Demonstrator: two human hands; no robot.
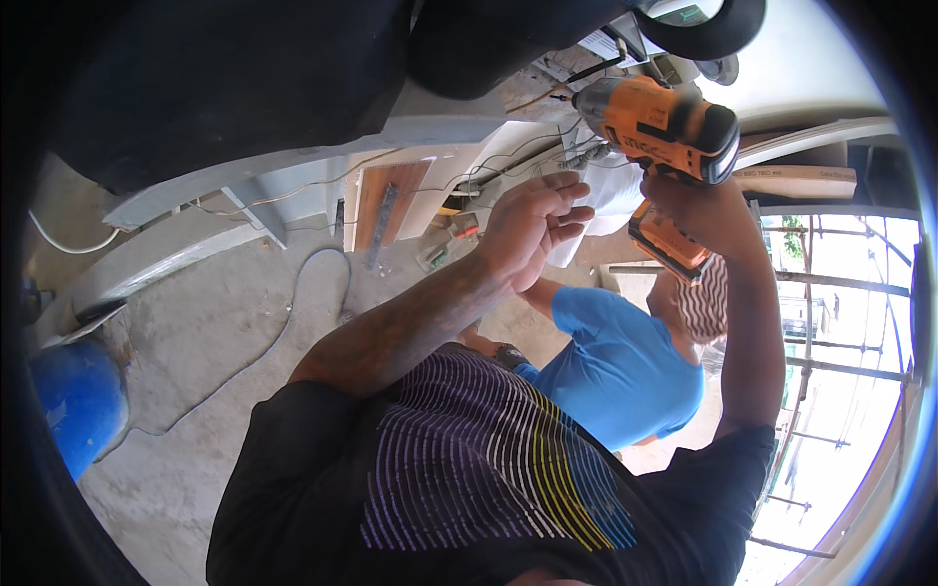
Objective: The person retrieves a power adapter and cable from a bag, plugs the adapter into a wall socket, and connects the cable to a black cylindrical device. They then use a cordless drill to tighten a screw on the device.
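An orange and black cordless impact driver point(650, 122) is held up at the upper right, its grip wrapped by my right hand point(699, 205). Its bit points left, toward a cluttered spot under a dark overhead shape. Below the grip, the orange battery point(669, 242) shows. My left hand point(535, 223) is raised near the middle, palm partly turned up, its fingers loosely bent and apart. I see nothing held in it. Thin loose wires point(479, 174) hang just beyond these fingers, beside a white plastic-like sheet point(616, 190).
A person in a blue shirt point(620, 361) is close by, below my hands in the picture. A cable point(264, 356) runs over the concrete floor point(205, 430) to a blue rounded container point(78, 400). Boards point(391, 200) lie beyond; scaffolding poles point(845, 283) stand at the right.
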